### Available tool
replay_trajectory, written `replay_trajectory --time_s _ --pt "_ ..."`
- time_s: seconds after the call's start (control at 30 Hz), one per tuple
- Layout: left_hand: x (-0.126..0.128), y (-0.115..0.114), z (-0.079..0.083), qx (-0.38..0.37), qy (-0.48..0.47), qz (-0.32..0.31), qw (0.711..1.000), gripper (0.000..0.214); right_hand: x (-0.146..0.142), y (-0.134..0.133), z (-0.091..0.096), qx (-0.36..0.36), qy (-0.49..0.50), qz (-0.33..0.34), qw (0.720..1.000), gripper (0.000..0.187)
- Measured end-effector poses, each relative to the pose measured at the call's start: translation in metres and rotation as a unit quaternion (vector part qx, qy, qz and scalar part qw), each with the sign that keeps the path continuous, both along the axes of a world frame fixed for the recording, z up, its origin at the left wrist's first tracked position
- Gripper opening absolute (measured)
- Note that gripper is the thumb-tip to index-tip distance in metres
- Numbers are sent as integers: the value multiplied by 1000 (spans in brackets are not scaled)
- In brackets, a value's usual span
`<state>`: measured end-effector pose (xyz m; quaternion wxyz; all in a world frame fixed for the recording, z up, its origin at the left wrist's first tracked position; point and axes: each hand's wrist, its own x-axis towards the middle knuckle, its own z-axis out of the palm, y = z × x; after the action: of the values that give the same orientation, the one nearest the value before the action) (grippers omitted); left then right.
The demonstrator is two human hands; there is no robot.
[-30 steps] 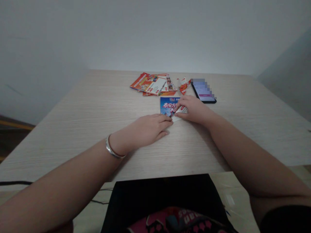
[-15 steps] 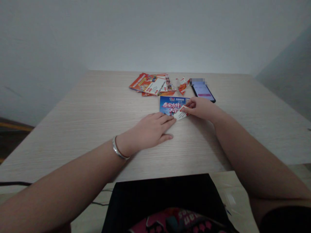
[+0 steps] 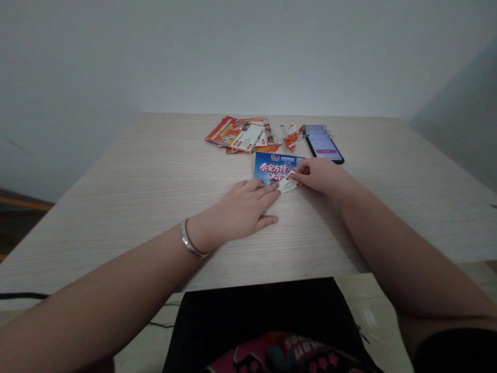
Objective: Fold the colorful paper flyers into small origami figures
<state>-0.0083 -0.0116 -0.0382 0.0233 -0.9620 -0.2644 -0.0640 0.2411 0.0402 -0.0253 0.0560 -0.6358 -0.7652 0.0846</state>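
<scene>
A blue printed leaflet (image 3: 272, 166) lies on the table, its lower right corner folded over so that a white side with red marks shows. My left hand (image 3: 244, 210) rests flat with fingers stretched out, the fingertips on the leaflet's lower edge by the fold. At the folded corner, my right hand (image 3: 320, 173) is closed in a pinch on the paper. Its fingers hide the right end of the leaflet.
Behind the leaflet is a pile of red and white leaflets (image 3: 236, 134). To its right sit a crumpled or folded red and white paper piece (image 3: 291, 135) and a phone (image 3: 324, 145) with a lit screen. The pale wooden table (image 3: 128, 197) meets a wall at the back.
Almost nothing differs. Both hands stay at the leaflet's folded corner, with only slight shifts of the fingers.
</scene>
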Motion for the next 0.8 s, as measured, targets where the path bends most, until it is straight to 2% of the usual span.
replay_trajectory --time_s 0.23,0.43,0.57,0.8 --pt "1 1 3 -23 14 5 1000 61 6 3 -4 -5 30 -35 999 32" --pt "1 2 -1 -8 0 1 1000 58 -1 1 -3 4 86 57 995 8" --pt "1 3 -2 -12 1 -1 1000 58 -10 -5 -3 -28 81 59 995 17" --pt "2 1 4 -38 25 7 999 62 -11 -5 -5 -30 53 46 997 31"
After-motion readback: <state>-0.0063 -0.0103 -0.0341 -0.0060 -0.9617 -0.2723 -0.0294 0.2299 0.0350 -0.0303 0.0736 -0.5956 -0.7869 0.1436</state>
